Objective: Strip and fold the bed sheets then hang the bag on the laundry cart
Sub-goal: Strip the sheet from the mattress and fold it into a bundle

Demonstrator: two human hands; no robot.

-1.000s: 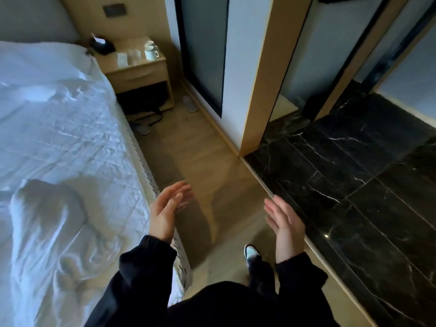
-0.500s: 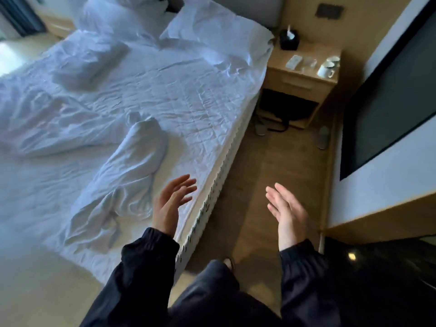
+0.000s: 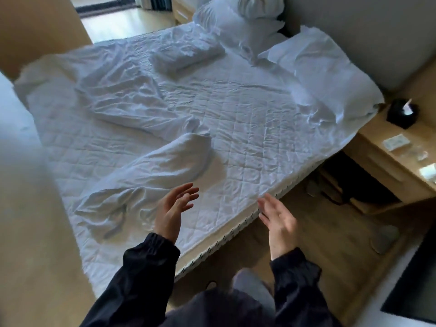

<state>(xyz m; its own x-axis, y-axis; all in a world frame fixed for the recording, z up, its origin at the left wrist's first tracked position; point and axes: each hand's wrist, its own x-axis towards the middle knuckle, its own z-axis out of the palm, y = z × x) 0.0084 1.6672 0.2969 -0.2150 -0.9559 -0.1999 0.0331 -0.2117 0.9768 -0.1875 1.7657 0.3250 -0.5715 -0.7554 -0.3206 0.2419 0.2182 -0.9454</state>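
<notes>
My left grip [image 3: 173,208] hovers above the near corner of the mattress [image 3: 247,138], fingers spread and loose, holding nothing. My right grip [image 3: 277,218] is also open and empty, at the mattress side edge. I hold them apart, I think, to be ready for taking cloth. The crumpled sheet [image 3: 151,175] lies loose on the mattress just beyond my left grip, so folding it seems the next step; no bag or cart is visible

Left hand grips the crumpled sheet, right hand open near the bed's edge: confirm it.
Wrong: in the head view the left hand is open, gripping nothing; the crumpled sheet lies beside it. Right hand is open near the bed's edge.
</notes>
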